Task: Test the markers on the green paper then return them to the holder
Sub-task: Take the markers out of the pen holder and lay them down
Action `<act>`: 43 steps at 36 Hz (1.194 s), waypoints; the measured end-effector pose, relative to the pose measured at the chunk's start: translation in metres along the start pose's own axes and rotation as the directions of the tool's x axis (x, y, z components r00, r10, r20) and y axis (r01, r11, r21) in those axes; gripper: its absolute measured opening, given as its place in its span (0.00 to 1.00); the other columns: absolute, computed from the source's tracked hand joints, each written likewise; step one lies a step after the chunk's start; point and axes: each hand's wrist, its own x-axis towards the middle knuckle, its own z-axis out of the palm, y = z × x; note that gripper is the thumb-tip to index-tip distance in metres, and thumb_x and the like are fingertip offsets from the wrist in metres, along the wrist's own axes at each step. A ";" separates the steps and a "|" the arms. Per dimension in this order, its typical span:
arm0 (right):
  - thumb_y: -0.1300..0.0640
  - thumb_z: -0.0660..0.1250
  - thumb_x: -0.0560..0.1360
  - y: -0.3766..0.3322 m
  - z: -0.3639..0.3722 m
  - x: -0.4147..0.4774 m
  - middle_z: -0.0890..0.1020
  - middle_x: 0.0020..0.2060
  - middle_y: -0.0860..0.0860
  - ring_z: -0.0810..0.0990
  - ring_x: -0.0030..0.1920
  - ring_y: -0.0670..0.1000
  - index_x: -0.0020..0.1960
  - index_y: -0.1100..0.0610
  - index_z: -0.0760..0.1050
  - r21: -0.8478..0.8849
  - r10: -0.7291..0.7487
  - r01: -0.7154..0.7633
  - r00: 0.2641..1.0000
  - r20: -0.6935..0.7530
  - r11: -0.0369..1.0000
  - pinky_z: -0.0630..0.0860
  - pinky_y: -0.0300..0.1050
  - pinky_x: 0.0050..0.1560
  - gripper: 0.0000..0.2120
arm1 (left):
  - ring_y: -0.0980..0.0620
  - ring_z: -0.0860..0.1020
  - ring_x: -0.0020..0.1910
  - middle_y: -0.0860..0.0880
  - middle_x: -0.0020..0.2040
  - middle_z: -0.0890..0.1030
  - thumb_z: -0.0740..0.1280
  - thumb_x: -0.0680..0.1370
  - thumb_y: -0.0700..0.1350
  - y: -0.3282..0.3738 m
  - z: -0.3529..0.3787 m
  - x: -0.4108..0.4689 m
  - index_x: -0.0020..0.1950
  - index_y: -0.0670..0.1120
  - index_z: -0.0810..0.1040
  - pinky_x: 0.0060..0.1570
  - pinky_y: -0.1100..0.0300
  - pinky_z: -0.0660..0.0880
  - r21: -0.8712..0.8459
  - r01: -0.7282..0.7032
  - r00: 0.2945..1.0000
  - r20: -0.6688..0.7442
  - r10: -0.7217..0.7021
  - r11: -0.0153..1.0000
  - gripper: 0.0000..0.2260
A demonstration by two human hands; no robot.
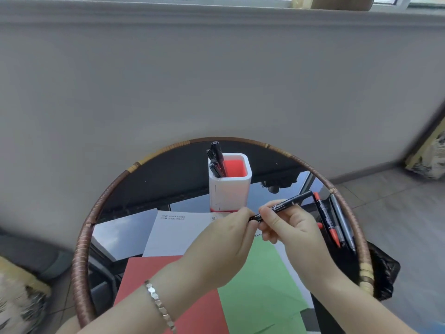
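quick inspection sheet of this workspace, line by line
surface: round glossy dark table with a woven rim.
job's things: green paper at the near edge, under the hands; white holder with a red inside, upright at the back, black markers in it; black marker held above the paper; red marker and grey pens lying at the right rim.
clutter: red paper and white sheet beside the green.
grippers: left hand pinches the marker's tip end; right hand grips its barrel.
cables: nothing seen.
surroundings: grey wall, tiled floor.
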 end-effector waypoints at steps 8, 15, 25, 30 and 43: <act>0.54 0.66 0.72 0.003 -0.007 0.000 0.77 0.25 0.48 0.72 0.27 0.44 0.36 0.54 0.78 0.070 -0.086 0.078 0.990 0.111 0.994 0.70 0.34 0.31 0.08 | 0.51 0.71 0.34 0.56 0.35 0.75 0.50 0.78 0.55 0.000 -0.006 -0.002 0.43 0.50 0.67 0.34 0.55 0.69 -0.160 -0.110 0.993 -0.052 0.103 0.981 0.12; 0.51 0.66 0.72 0.001 -0.017 0.005 0.77 0.29 0.44 0.73 0.31 0.43 0.37 0.50 0.77 0.000 -0.141 0.145 0.959 0.244 0.989 0.72 0.32 0.38 0.06 | 0.49 0.63 0.28 0.54 0.29 0.67 0.55 0.79 0.52 0.006 -0.013 -0.002 0.43 0.53 0.70 0.29 0.58 0.62 -0.413 0.095 0.992 0.110 -0.054 0.906 0.07; 0.56 0.63 0.76 -0.006 -0.078 0.054 0.72 0.23 0.47 0.69 0.26 0.47 0.52 0.53 0.68 -0.474 0.154 -0.178 0.984 -0.091 0.862 0.68 0.43 0.33 0.06 | 0.58 0.68 0.24 0.53 0.32 0.76 0.51 0.77 0.37 -0.014 -0.008 0.001 0.49 0.49 0.66 0.29 0.63 0.63 -0.522 0.550 0.833 0.289 -0.472 0.652 0.09; 0.54 0.62 0.76 0.023 -0.085 0.059 0.69 0.26 0.52 0.68 0.28 0.51 0.52 0.52 0.64 -0.883 0.148 -0.028 0.988 0.047 0.468 0.71 0.37 0.48 0.08 | 0.63 0.76 0.33 0.58 0.42 0.83 0.58 0.79 0.42 -0.011 0.000 0.000 0.50 0.47 0.67 0.36 0.66 0.71 -0.520 0.540 0.841 0.294 -0.455 0.662 0.02; 0.53 0.59 0.77 0.048 -0.107 0.067 0.76 0.45 0.50 0.73 0.52 0.51 0.52 0.54 0.79 -0.976 -0.032 0.155 0.988 0.152 0.155 0.64 0.42 0.61 0.11 | 0.54 0.76 0.41 0.52 0.46 0.78 0.61 0.78 0.48 0.002 0.023 0.018 0.49 0.50 0.73 0.35 0.62 0.71 -0.359 0.459 0.884 0.093 -0.458 0.813 0.04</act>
